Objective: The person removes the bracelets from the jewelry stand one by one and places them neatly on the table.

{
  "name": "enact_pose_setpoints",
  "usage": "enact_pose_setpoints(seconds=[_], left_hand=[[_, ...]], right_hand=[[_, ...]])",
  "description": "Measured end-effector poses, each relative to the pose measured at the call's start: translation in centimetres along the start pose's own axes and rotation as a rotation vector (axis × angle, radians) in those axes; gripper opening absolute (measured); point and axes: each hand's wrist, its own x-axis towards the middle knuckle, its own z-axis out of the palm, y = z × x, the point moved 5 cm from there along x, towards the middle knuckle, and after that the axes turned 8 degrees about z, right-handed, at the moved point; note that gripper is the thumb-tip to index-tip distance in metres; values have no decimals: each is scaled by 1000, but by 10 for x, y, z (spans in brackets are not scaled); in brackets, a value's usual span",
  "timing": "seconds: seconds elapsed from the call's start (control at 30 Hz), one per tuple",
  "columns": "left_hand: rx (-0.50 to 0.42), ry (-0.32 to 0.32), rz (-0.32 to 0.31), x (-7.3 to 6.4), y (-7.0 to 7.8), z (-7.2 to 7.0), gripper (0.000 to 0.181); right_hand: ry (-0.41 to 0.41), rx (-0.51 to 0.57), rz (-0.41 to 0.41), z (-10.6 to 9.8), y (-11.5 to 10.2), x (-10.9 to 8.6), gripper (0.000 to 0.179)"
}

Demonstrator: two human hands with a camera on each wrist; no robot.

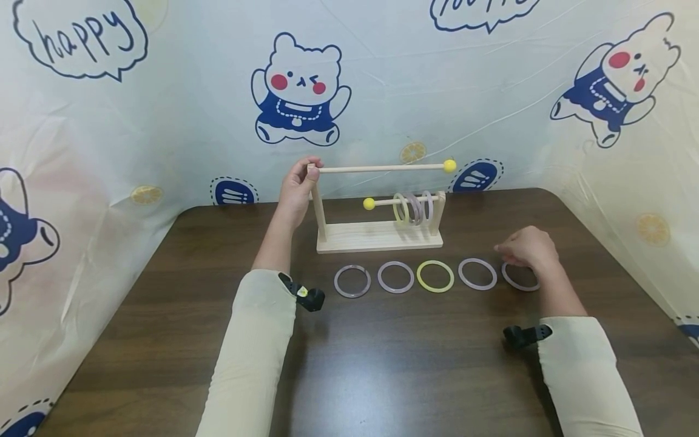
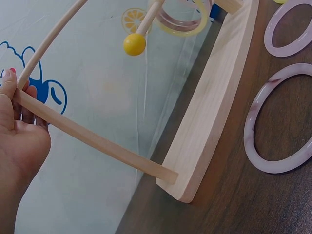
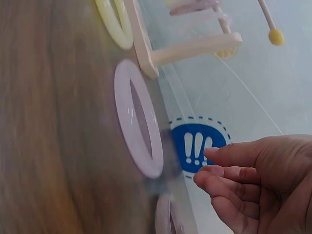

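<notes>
My left hand (image 1: 297, 189) grips the top of the left post of a wooden bangle stand (image 1: 377, 237), thumb in front and fingers behind. The stand's upper rod, tipped with a yellow ball (image 1: 449, 165), holds no bangles. On the lower rod hang several bangles, among them a yellow-green bangle (image 1: 401, 209). My right hand (image 1: 528, 247) hovers by the rightmost lilac bangle (image 1: 520, 286), hiding part of its upper edge. In the right wrist view the fingers (image 3: 226, 155) are loosely bent, thumb near the index finger, with nothing between them.
Several bangles lie in a row on the brown table (image 1: 218, 364) before the stand: a marbled bangle (image 1: 352, 294), a lilac bangle (image 1: 395, 291), a yellow bangle (image 1: 435, 289) and a pale purple bangle (image 1: 477, 287). A printed cloth (image 1: 180, 133) hangs behind the table.
</notes>
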Motion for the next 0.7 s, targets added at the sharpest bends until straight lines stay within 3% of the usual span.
enact_pose_setpoints(seconds=[0.37,0.7], left_hand=[[8,0,-5,-1,1,1,39],[6,1,-5,-1,0,0,37]], right_hand=[[49,-31,-89,9,-35,2,32],[-26,139,-118,24,-66,-4,34]])
